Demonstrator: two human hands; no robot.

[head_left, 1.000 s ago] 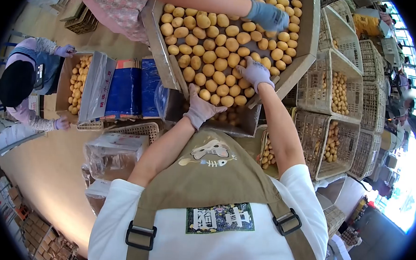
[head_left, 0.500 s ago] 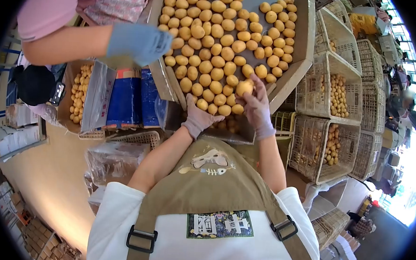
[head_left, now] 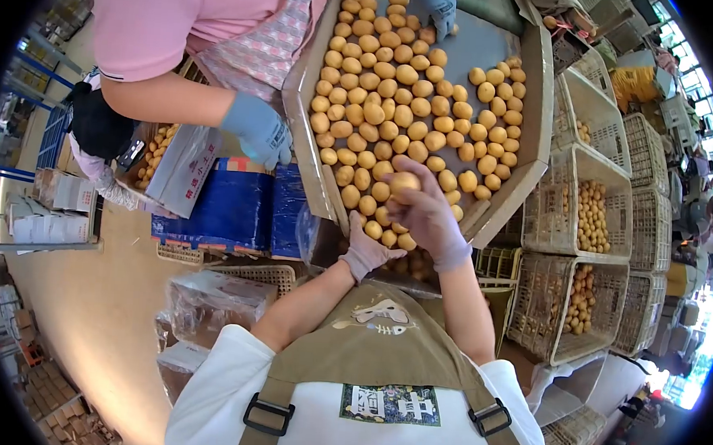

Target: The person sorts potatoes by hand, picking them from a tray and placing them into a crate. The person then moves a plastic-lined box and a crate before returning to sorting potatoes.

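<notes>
Many small yellow potatoes (head_left: 389, 88) lie on a grey sorting tray (head_left: 470, 61) with raised board sides, which narrows toward me. My right hand (head_left: 435, 227), in a pale glove, pinches one potato (head_left: 404, 183) just above the others near the tray's narrow end. My left hand (head_left: 366, 254), also gloved, rests at the left of that end with fingers and thumb apart, beside the lowest potatoes, gripping nothing. Below the opening, partly hidden by my hands, more potatoes (head_left: 415, 265) lie in a container.
A co-worker in pink stands at the left; one blue-gloved hand (head_left: 258, 130) is beside the tray, the other (head_left: 437, 7) over its far end. Plastic crates (head_left: 573, 270) with potatoes are stacked at right. At left are a potato carton (head_left: 184, 165) and blue boxes (head_left: 211, 219).
The view has shifted, so the tray appears further right and lower. My right hand still holds a potato, now turned more inward. The co-worker's second gloved hand has come into view.
</notes>
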